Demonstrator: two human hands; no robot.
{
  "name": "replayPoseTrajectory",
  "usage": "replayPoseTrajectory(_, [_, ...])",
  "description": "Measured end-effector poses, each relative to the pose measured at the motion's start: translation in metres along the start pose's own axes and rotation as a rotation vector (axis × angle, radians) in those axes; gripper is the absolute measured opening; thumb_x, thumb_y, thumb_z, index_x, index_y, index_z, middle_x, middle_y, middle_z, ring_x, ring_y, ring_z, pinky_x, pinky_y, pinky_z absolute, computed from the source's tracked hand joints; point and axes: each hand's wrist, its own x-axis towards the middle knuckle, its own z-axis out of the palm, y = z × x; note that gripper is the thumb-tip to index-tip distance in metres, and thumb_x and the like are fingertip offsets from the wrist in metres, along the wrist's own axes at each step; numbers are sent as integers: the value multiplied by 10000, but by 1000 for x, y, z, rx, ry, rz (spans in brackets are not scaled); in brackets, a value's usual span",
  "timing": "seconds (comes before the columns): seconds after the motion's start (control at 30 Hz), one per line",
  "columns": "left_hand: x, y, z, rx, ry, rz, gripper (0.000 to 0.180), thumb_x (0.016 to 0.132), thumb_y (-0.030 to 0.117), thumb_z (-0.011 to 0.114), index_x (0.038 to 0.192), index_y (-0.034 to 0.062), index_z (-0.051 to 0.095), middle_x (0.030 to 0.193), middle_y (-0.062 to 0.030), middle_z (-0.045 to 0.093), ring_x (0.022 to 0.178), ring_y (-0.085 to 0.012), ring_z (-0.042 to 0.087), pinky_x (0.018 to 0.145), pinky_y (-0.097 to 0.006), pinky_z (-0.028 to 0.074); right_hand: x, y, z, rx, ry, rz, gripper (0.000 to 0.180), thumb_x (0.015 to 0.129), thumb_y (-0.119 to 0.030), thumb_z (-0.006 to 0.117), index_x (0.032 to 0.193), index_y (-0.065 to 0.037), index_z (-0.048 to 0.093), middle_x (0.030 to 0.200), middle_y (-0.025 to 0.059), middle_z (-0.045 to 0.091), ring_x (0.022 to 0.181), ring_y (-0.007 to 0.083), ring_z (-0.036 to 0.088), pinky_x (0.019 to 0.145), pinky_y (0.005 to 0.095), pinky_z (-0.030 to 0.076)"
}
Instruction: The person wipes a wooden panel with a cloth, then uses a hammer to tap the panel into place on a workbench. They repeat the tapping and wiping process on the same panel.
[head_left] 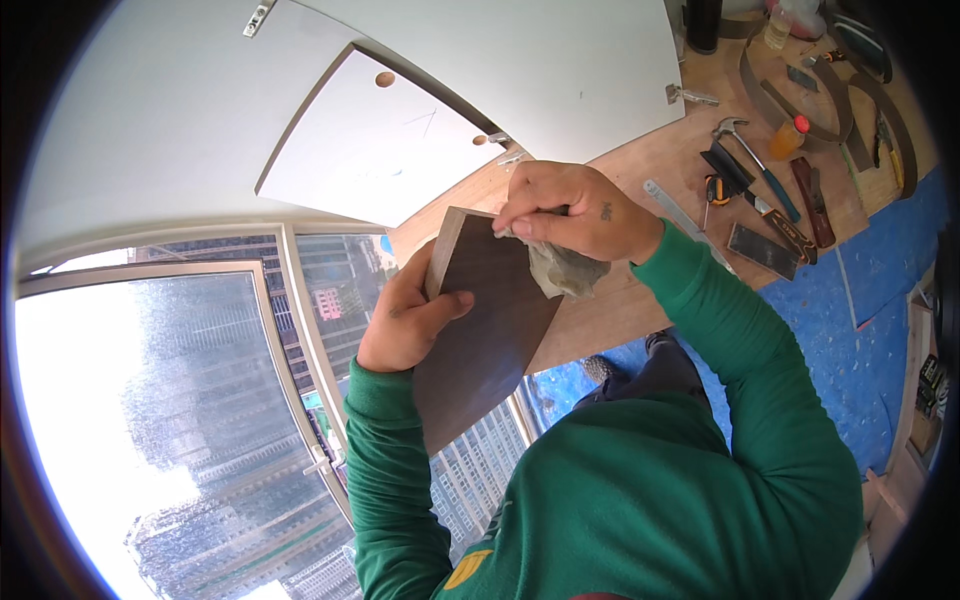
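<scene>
My left hand [410, 318] grips a dark brown wood-grain board [490, 320] by its edge, thumb on the brown face. The board is tilted, with a paler narrow edge facing up and left. In my right hand [575, 210] is a crumpled greyish cloth [566, 268], pinched between thumb and fingers at the board's top corner. Part of the cloth hangs down over the board's right side. The fingers of my left hand behind the board are hidden.
On the wooden worktop [640, 150] lie a claw hammer [760, 165], a steel ruler [680, 215], a dark sanding block [762, 250] and a small bottle [789, 137] with a red cap. White door panels [370, 140] stand ahead. A window [150, 400] is at left, blue sheeting [820, 310] at right.
</scene>
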Motion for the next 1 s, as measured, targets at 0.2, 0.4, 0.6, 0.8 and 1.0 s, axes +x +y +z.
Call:
replayPoseTrajectory(0.2, [2,-1,-2,-45,10,13,620,866,35,686,1455,-46,510,1174,-103,692,1064,-175,629,967,-332,494,16,-2,16,35,71,-53,377,932,-247,776,1265,-74,748,892,25,629,853,156,583,811,326,482])
replayPoseTrajectory(0.4, [0,-2,-2,-92,4,-30,647,865,23,689,1478,-43,491,1203,-112,692,1102,-178,630,997,-335,489,15,-2,34,-149,188,-149,354,913,-176,772,1241,-44,755,825,49,621,758,168,570,709,319,469])
replayPoseTrajectory(0.6, [-2,-1,2,-101,-19,-12,657,868,29,691,1485,-47,480,1214,-121,691,1115,-183,632,1011,-343,490,9,-10,46,-205,381,-183,222,861,-17,774,1084,-6,778,792,53,640,691,155,589,629,304,475])
replayPoseTrajectory(0.8, [-1,2,1,-60,-30,-28,655,849,25,684,1472,-31,492,1240,-81,653,1120,-163,600,987,-324,483,11,-12,39,-189,417,-281,242,858,4,748,1100,-14,751,845,59,652,740,163,601,673,309,491])
replayPoseTrajectory(1.0, [-2,6,2,-65,-30,-13,648,855,28,679,1473,-30,494,1217,-75,653,1100,-155,596,971,-318,486,14,-15,29,-41,168,-113,255,862,-38,668,1101,-15,753,916,76,646,865,150,594,744,325,486])
